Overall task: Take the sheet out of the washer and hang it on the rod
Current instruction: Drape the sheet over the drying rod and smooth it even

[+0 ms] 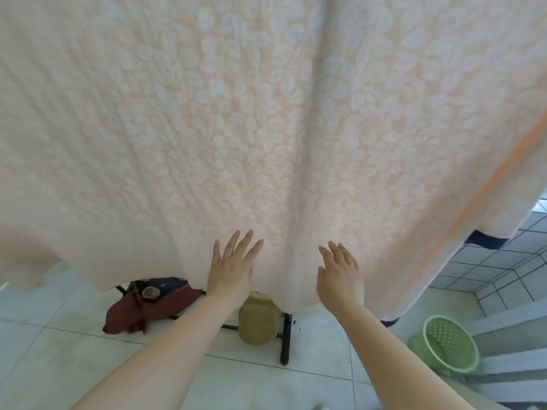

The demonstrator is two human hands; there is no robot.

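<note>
sheet point(266, 113) hangs spread, filling the upper view, its lower edge above the floor point(59, 344) | left hand point(232, 267) flat on sheet, fingers straight and spread | right hand point(340, 273) flat on sheet, fingers straight | green basket point(450, 344) on floor at right

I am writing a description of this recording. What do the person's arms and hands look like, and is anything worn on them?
Both forearms are bare as far as the picture shows: no sleeves are in view. The left hand and the right hand wear no gloves. I see no watch, bracelet or ring on the wrists or fingers that show. The fingernails look short and unpainted, though they are small in the picture.
</note>
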